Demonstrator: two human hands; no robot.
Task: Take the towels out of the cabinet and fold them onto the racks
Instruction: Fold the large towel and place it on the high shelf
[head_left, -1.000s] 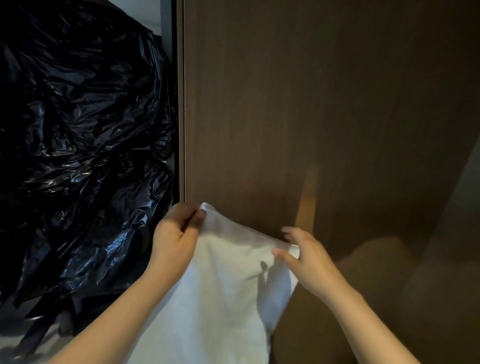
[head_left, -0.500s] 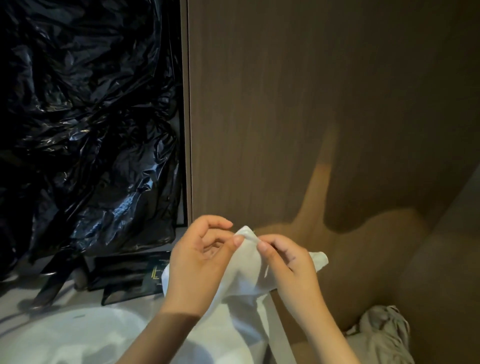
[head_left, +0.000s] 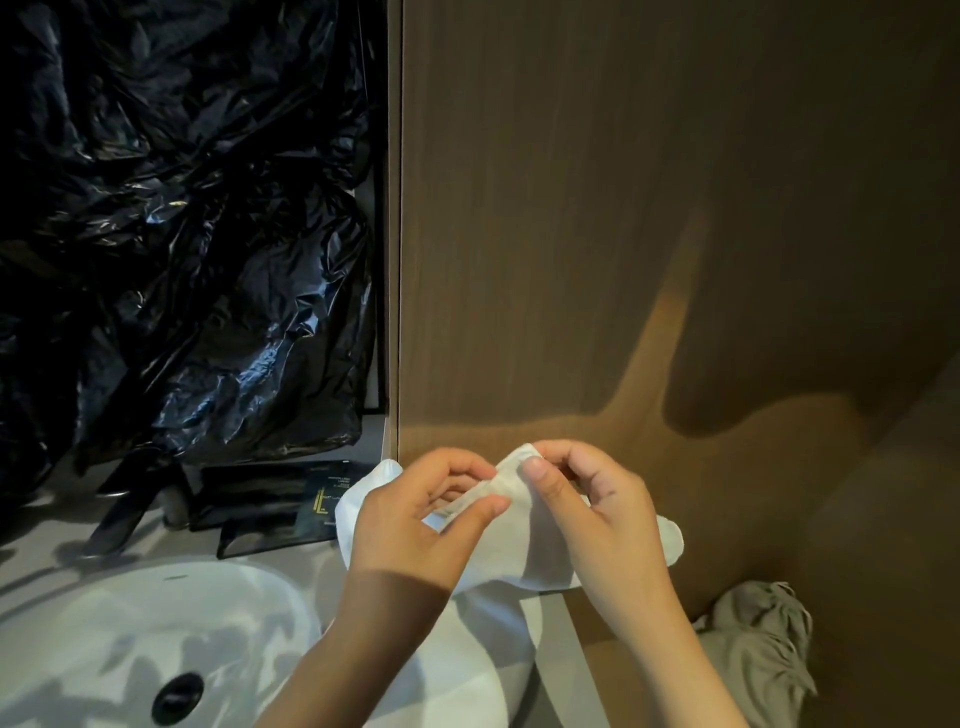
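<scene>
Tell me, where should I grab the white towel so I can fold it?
Pinch the white towel along its top edge, one pinch on each side of the raised fold. Come from your own side, with your thumbs in front. It is limp and hangs down from that edge, so it should drape flat.

Light: dim and warm, from behind you, brightest low on the wood panel (head_left: 519, 426).
Shadows: yours blotch the panel and sink (head_left: 104, 623).
Glare: glints on black plastic (head_left: 208, 312).
Focus: towel (head_left: 519, 551) sharp.

Lower left sink (head_left: 104, 623); behind it plastic sheet (head_left: 182, 234); right, towel (head_left: 522, 551) before panel (head_left: 623, 208).
</scene>
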